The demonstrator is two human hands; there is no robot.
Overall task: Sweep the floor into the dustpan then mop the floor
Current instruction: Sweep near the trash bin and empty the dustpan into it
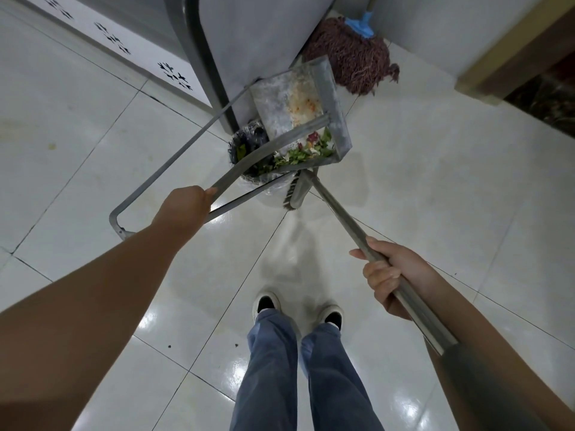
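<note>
While the dustpan [300, 110] is held tilted over the bin [249, 144], leaves and scraps [298, 154] are seen gathered at its lower edge, and some already lie inside the bin. The dustpan's long metal frame handle [174, 163] is gripped by the left hand [186, 206], whose fingers are curled round the bar. The broom handle [351, 225] is held by the right hand [392, 275], wrapped firmly round it, and the broom head [295, 194] is kept just below the dustpan's lip, beside the bin.

The sweeping step is judged to be nearly finished: the tiled floor [435, 181] around the feet shows only a few small dark specks, and the collected litter is being emptied. The mopping is judged not yet begun, since the mop [351, 57] is seen leaning untouched in the corner behind the dustpan, its brown strings resting on the floor. What remains, then, is the last of the tipping, the putting aside of broom and dustpan, and the whole of the mopping.
</note>
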